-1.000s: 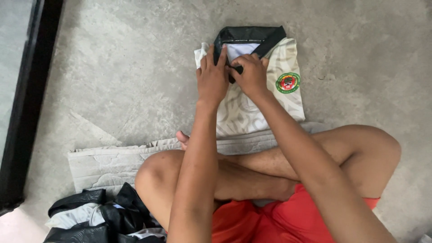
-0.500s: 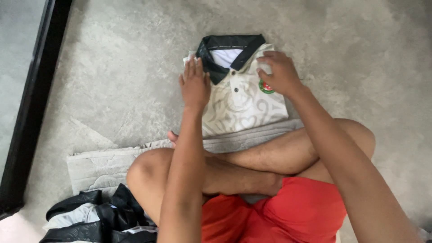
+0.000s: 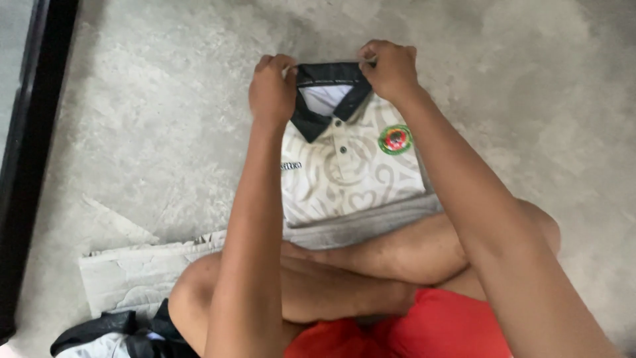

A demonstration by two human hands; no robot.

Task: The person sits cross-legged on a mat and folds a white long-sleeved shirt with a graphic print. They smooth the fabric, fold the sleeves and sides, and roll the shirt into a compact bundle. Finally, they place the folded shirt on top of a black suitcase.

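Note:
A folded cream polo shirt with a black collar, buttons and a round red and green badge lies on the grey floor in front of my crossed legs. My left hand grips the shirt's top left corner beside the collar. My right hand grips the top right corner. Both hands have their fingers curled over the far edge of the fabric.
A worn flat piece of cardboard lies under my legs at the left. A heap of black and grey clothes sits at the bottom left. A dark frame runs along the left edge. I wear red shorts.
My hands have moved from the middle of the collar outward and up to the shirt's two top corners, where they now grip the fabric. The view has shifted, so the shirt appears lower.

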